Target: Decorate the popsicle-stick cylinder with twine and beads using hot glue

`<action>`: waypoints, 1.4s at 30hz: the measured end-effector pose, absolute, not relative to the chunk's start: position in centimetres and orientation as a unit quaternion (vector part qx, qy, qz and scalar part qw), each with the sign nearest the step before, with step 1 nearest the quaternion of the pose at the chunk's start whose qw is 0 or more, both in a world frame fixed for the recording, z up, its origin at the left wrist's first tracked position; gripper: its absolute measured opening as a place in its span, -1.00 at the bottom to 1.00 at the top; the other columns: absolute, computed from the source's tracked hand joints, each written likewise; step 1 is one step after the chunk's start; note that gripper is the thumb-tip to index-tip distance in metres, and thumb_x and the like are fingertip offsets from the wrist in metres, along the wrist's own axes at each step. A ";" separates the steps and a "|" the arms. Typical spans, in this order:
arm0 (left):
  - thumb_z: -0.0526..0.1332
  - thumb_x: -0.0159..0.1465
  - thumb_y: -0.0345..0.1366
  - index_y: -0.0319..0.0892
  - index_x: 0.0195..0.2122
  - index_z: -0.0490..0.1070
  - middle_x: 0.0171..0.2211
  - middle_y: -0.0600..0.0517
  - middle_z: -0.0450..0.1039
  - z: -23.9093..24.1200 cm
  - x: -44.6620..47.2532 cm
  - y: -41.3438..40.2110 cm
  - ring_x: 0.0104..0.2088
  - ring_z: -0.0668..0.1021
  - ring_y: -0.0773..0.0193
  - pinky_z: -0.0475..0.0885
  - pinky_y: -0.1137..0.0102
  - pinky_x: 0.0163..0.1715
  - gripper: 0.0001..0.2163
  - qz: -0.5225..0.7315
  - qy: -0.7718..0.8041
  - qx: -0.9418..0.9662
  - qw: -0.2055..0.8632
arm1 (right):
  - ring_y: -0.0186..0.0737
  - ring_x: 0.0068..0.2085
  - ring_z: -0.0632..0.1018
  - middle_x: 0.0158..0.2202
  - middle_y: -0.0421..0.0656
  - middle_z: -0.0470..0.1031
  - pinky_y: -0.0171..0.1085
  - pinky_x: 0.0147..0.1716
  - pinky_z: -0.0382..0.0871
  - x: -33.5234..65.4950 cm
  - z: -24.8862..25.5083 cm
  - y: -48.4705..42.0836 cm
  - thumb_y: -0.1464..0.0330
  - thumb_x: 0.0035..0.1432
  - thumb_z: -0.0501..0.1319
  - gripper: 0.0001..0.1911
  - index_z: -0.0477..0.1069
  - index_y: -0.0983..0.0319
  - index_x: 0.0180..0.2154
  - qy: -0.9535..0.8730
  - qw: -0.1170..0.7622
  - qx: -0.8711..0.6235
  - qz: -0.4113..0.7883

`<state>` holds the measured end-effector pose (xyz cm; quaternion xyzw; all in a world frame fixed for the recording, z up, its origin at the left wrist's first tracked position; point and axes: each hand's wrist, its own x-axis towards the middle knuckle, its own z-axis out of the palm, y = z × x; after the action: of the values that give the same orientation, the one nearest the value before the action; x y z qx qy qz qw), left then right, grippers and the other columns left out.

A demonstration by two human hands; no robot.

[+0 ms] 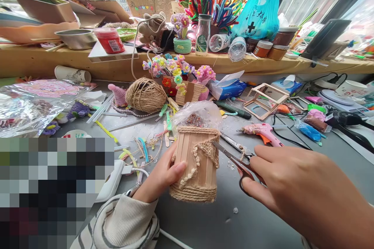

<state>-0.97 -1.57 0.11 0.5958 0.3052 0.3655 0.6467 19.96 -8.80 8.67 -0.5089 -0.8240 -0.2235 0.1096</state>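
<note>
My left hand [165,173] grips a craft-stick pot [187,163] from its left side, thumb on the front and fingers behind, out of sight. Twine wraps the pot's top and bottom, and a knotted strand runs diagonally down its front to the lower left. A patch of woven twine sits at the upper right. In my right hand [288,179] is a pair of scissors [238,163], fingers in the loops. Their blades point up and left, with the tips at the twine patch near the rim. Whether the tips touch it, I cannot tell.
Behind the pot lie a clear plastic bag of beads [195,118] and a twine ball [146,95]. A pink glue gun [261,132] rests to the right, near a small wooden frame [263,99]. Pipe-cleaner scraps [143,149] litter the left. Jars and a blue bag [257,11] line the ledge.
</note>
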 end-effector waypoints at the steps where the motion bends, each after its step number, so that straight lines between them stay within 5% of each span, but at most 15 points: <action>1: 0.19 0.05 0.08 -0.17 0.09 0.31 0.12 -0.11 0.32 0.1 -1.0 -1.6 0.14 0.29 -0.15 0.18 0.10 0.14 -0.38 0.365 0.307 0.594 0.648 | -0.28 -0.67 0.33 -0.74 -0.26 0.27 -0.24 -0.60 0.01 19.9 8.6 -8.8 0.53 -0.09 0.03 -0.71 0.18 0.16 -0.74 -0.821 0.113 -0.512 -0.225; 42: 0.24 0.01 0.08 -0.10 0.01 0.35 0.07 -0.07 0.38 -0.9 -1.3 -1.4 0.11 0.35 -0.09 0.24 0.17 0.11 -0.43 0.371 0.324 0.549 0.676 | -0.28 -0.66 0.28 -0.73 -0.26 0.22 -0.26 -0.57 -0.04 19.5 8.2 -8.6 0.55 0.01 0.02 -0.66 0.16 0.18 -0.72 -0.812 0.146 -0.509 -0.246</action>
<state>-1.27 -1.39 -0.89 0.5486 0.3236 0.3713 0.6756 19.54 -8.57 8.24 -0.5091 -0.8118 -0.2460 0.1460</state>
